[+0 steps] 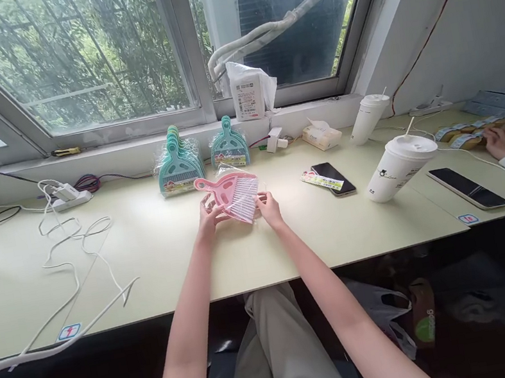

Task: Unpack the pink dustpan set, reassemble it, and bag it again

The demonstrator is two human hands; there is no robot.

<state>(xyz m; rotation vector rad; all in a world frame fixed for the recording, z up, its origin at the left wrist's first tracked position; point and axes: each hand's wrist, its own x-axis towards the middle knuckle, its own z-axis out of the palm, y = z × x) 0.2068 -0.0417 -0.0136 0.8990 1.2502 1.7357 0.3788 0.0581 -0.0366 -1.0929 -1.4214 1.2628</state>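
A pink mini dustpan and brush set [232, 194] in clear wrapping lies tilted just above the pale green table [161, 257]. My left hand [209, 217] grips its left edge near the handle. My right hand [269, 207] grips its right edge by the white bristles. Behind it, a stack of teal dustpan sets [177, 163] leans against the window ledge. A second, smaller teal stack [228, 147] stands to the right of the first.
White cables [67, 247] and a power strip [69, 196] lie at left. At right stand two white lidded cups [398, 168] [368, 119] and two phones [333, 177] [468, 187]. Another person's hand [500, 140] rests at far right. A white packet [249, 90] sits on the sill.
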